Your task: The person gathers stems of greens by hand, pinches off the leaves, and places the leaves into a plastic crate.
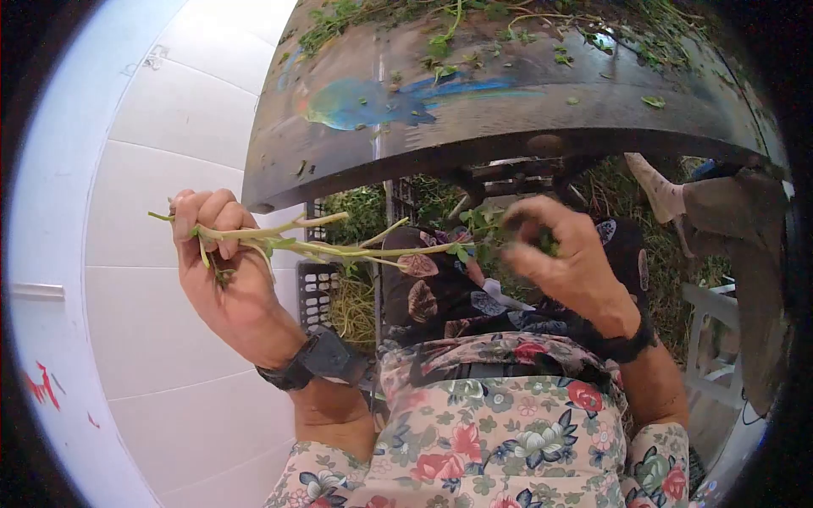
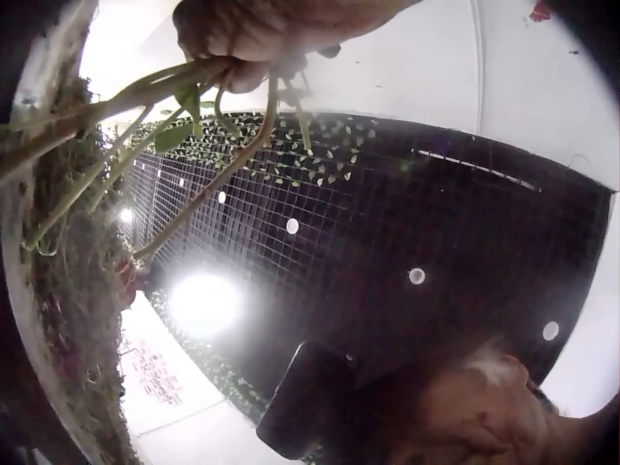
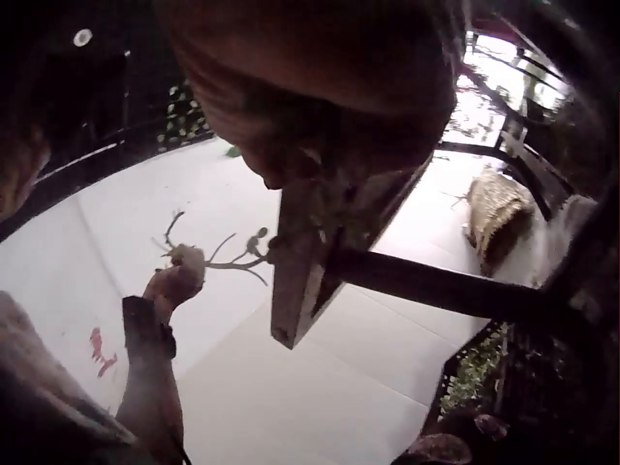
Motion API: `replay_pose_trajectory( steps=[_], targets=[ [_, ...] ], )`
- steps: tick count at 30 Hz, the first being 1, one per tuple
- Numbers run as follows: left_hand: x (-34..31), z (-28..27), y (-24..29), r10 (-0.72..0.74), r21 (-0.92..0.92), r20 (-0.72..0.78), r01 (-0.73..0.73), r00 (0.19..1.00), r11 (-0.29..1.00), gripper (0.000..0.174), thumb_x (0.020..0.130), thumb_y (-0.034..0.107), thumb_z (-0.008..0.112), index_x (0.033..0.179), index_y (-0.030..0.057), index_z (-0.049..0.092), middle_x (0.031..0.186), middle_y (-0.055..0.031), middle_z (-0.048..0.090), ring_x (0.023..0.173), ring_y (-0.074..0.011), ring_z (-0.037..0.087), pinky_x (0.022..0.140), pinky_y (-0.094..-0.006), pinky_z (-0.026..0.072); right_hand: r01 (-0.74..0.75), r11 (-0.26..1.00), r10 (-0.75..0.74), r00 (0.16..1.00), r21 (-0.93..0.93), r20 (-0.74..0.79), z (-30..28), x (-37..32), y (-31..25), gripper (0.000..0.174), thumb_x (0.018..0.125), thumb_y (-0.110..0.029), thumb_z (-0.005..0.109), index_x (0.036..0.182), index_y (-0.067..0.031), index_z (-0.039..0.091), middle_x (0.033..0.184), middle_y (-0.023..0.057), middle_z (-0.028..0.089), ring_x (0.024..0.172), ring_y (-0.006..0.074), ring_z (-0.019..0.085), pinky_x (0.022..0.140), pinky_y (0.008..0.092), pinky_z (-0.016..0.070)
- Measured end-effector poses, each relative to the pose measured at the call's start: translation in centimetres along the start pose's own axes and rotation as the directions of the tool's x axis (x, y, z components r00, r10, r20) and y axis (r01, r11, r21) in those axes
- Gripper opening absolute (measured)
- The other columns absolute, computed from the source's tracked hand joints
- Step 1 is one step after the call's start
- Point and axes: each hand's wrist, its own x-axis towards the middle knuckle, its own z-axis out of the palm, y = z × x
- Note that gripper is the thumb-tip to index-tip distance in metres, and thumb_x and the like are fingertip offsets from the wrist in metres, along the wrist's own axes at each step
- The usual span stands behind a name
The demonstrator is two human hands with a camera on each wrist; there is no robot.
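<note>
Well, from my head I saw my left hand (image 1: pixel 222 254) clamped round a bunch of green stems (image 1: pixel 339 251), just off the near left corner of the table (image 1: pixel 279 173). The stems ran almost level to the right, past the table's front edge and above my lap (image 1: pixel 423 303), with a gap either side. At their leafy end my right hand (image 1: pixel 572 262) was curled, its thumb and fingers pinching some leaves (image 1: pixel 549 245). Beyond my left hand rose the white tiled wall (image 1: pixel 169 330); a slotted crate (image 1: pixel 318 267) of greenery stood below. Leaf scraps and a blue patch (image 1: pixel 347 103) marked the dark, shiny tabletop.

My left wrist's view had the stems fanning from my grip, room around their tips; past them spread a dark gridded ceiling (image 2: pixel 475 213) with pale round spots (image 2: pixel 417 276).

From my right wrist, my nearer fingers were too dark to read. Further off, my left hand held the stems before the white wall, and a dark bar (image 3: pixel 436 282) ran under the table.
</note>
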Motion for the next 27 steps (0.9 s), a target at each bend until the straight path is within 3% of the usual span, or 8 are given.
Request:
replay_pose_trajectory(
  steps=[3, 6, 12, 17, 21, 24, 26, 27],
  targets=[
    [-0.1, 0.5, -0.4, -0.037, -0.041, 0.006, 0.038, 0.999, 0.998, 0.011, 0.094, 0.009, 0.036, 0.087, 0.002, 0.042, 0.066, -0.0002, 0.04, 0.057, -0.0095, 0.028, 0.048, -0.0236, 0.0263, 0.191, 0.966, -0.186, 0.982, -0.176, 0.045, 1.8, 0.6, -0.8, 0.029, 0.074, -0.026, 0.068, 0.091, -0.0041, 0.059, 0.072, 0.0133, 0.059, 0.063, 0.0294, 0.059, 0.056, 0.0352, 0.0468],
    [-0.1, 0.6, -0.6, -0.047, -0.049, 0.036, 0.049, 0.998, 0.998, 0.016, 0.094, 0.006, 0.036, 0.079, 0.0041, 0.035, 0.067, -0.0024, 0.035, 0.057, -0.0103, 0.027, 0.047, -0.0233, 0.0264, 0.38, 0.898, -0.378, 0.924, -0.222, 0.053, 3.1, 1.4, 0.5, 0.026, 0.075, -0.024, 0.067, 0.091, -0.0048, 0.059, 0.076, 0.013, 0.061, 0.068, 0.0303, 0.06, 0.058, 0.0371, 0.0475],
    [-0.3, 0.4, -0.6, -0.054, -0.052, 0.055, 0.057, 0.997, 0.997, 0.01, 0.095, 0.011, 0.036, 0.09, 0.0022, 0.039, 0.064, 0.0014, 0.035, 0.059, -0.0094, 0.028, 0.049, -0.0235, 0.0267, 0.352, 0.907, -0.361, 0.933, -0.231, 0.004, 3.7, 1.4, 0.3, 0.019, 0.075, -0.02, 0.065, 0.085, -0.005, 0.06, 0.079, 0.0128, 0.061, 0.069, 0.0314, 0.06, 0.059, 0.0391, 0.048],
    [-0.3, 0.5, -0.9, -0.088, -0.062, 0.063, 0.092, 0.994, 0.994, 0.013, 0.095, 0.009, 0.035, 0.083, 0.0054, 0.037, 0.065, 0.0008, 0.036, 0.059, -0.0095, 0.027, 0.049, -0.0231, 0.0259, 0.319, 0.922, -0.308, 0.948, -0.22, 0.083, 3.5, 1.3, 0.6, 0.017, 0.073, -0.016, 0.064, 0.085, -0.0055, 0.06, 0.08, 0.0144, 0.061, 0.069, 0.0322, 0.06, 0.061, 0.0399, 0.0478],
    [-0.7, 1.0, -1.3, -0.093, -0.037, 0.084, 0.096, 0.992, 0.995, 0.016, 0.096, 0.011, 0.034, 0.08, 0.0072, 0.037, 0.066, 0.0008, 0.036, 0.059, -0.0093, 0.027, 0.049, -0.0233, 0.0255, 0.098, 0.994, -0.101, 0.992, 0.043, 0.077, 3.1, 1.6, 0.8, 0.013, 0.074, -0.003, 0.055, 0.086, -0.0024, 0.058, 0.072, 0.0059, 0.06, 0.062, 0.0154, 0.058, 0.054, 0.0281, 0.0445],
    [-0.8, 1.3, -1.1, -0.072, -0.014, 0.084, 0.073, 0.994, 0.997, 0.017, 0.096, 0.013, 0.033, 0.081, 0.0075, 0.038, 0.064, 0.0012, 0.035, 0.058, -0.0094, 0.027, 0.048, -0.0237, 0.0247, -0.297, 0.871, 0.285, 0.954, 0.392, 0.089, 1.8, 2.0, 2.3, 0.012, 0.076, -0.003, 0.049, 0.085, -0.0046, 0.058, 0.07, -0.0001, 0.058, 0.06, 0.0087, 0.053, 0.053, 0.0231, 0.0407],
    [-0.7, 1.2, -0.4, -0.055, -0.02, 0.128, 0.058, 0.99, 0.998, 0.013, 0.095, 0.012, 0.033, 0.086, 0.0054, 0.039, 0.064, 0.0007, 0.036, 0.058, -0.0097, 0.027, 0.048, -0.0238, 0.0239, -0.208, 0.879, 0.204, 0.977, 0.429, 0.058, 1.0, 1.8, 4.0, 0.014, 0.078, -0.005, 0.048, 0.089, -0.0078, 0.057, 0.075, -0.0012, 0.057, 0.066, 0.0071, 0.052, 0.055, 0.0202, 0.0397],
    [-0.6, 1.1, -0.1, -0.047, -0.024, 0.149, 0.051, 0.988, 0.998, 0.012, 0.095, 0.012, 0.033, 0.088, 0.0044, 0.04, 0.064, 0.0004, 0.036, 0.059, -0.0099, 0.027, 0.047, -0.0239, 0.0235, -0.298, 0.798, 0.296, 0.951, 0.524, 0.09, 0.4, 1.5, 4.0, 0.015, 0.078, -0.006, 0.049, 0.09, -0.0079, 0.057, 0.076, -0.0008, 0.057, 0.068, 0.0069, 0.052, 0.055, 0.0196, 0.0397]
  ],
)
